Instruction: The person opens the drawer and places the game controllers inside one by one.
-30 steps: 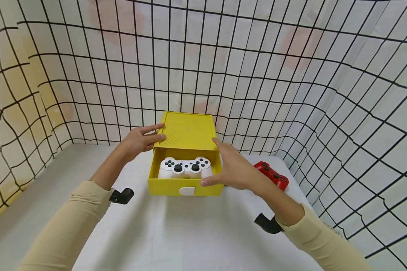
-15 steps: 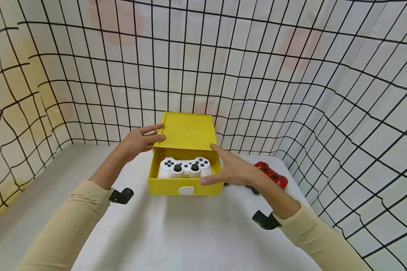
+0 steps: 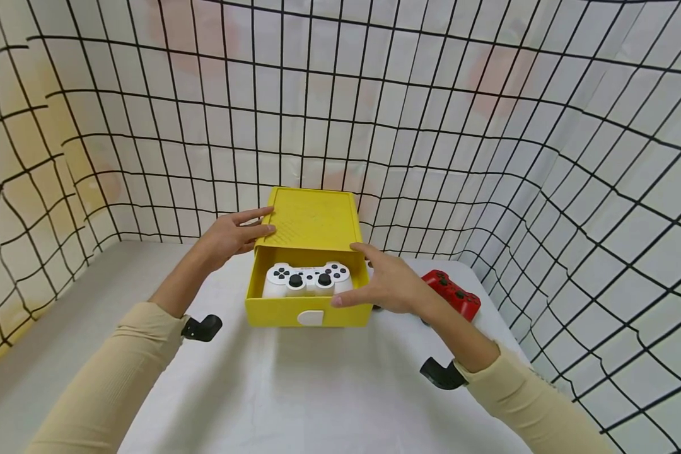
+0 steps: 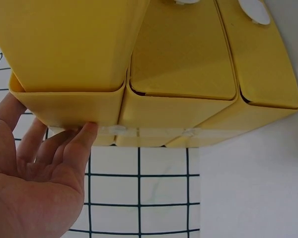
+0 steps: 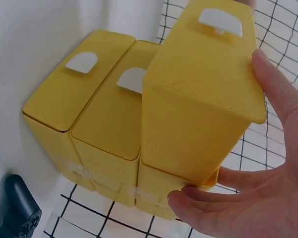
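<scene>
A yellow drawer cabinet (image 3: 318, 217) stands on the white table, its stacked drawers showing in the wrist views. The top drawer (image 3: 278, 313) is pulled out, with a white tab on its front. Inside it lies a white game controller (image 3: 308, 277). My left hand (image 3: 225, 239) touches the cabinet's left side, fingers extended along its upper edge. On the right, my right hand (image 3: 391, 284) spans the drawer's side, thumb against the drawer front and fingertips at the cabinet's front corner. In the right wrist view its fingers (image 5: 203, 208) look fairly straight.
A red game controller (image 3: 451, 293) lies to the right, partly behind the right forearm. The right wrist view shows a black game controller (image 5: 22, 203) near the cabinet. Black wire mesh (image 3: 318, 126) encloses the back and sides. White cloth covers the table (image 3: 318, 391).
My right hand has shifted slightly left, its upper fingertip sliding lower along the cabinet's front corner. The left hand, the drawer and the white controller look about the same.
</scene>
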`<action>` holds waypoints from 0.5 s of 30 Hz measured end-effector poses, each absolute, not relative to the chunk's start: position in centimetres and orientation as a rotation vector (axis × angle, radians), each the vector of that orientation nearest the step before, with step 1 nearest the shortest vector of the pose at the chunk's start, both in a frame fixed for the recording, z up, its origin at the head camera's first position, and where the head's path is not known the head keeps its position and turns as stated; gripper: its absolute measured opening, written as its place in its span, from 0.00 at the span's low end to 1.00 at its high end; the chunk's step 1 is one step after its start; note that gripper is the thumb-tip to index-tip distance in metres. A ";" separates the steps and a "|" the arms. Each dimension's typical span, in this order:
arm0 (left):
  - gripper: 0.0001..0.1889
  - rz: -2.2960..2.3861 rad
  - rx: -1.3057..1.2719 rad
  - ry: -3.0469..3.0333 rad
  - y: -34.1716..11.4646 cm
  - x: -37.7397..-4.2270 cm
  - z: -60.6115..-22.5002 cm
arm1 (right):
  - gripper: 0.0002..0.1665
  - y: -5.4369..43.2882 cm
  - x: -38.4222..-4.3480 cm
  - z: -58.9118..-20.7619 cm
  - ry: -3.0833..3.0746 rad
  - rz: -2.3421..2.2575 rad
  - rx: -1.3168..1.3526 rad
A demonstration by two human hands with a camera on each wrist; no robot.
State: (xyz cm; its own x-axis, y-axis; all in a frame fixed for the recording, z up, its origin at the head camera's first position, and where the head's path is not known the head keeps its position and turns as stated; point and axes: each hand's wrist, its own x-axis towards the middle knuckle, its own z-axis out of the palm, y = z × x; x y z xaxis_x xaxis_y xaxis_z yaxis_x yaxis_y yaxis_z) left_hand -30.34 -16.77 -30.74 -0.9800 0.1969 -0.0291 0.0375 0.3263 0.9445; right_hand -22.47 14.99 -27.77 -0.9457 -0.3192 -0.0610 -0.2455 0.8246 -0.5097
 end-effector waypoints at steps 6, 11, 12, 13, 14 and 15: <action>0.35 1.741 0.211 2.429 -16.7 -30.3 -30.6 | 0.67 14.9 -22.5 -27.9 2.887 -0.797 -0.433; 0.35 1.744 0.204 2.422 -16.7 -30.2 -30.5 | 0.64 14.8 -22.7 -27.9 2.924 -0.786 -0.441; 0.35 1.742 0.204 2.423 -16.7 -30.2 -30.5 | 0.63 14.8 -22.8 -28.0 2.934 -0.782 -0.444; 0.35 1.741 0.202 2.422 -16.7 -30.2 -30.5 | 0.62 14.8 -22.8 -28.0 2.945 -0.778 -0.448; 0.35 1.742 0.199 2.418 -16.7 -30.2 -30.6 | 0.61 14.8 -22.9 -28.1 2.959 -0.775 -0.453; 0.35 1.743 0.195 2.414 -16.7 -30.2 -30.6 | 0.59 14.8 -22.9 -28.1 2.970 -0.777 -0.455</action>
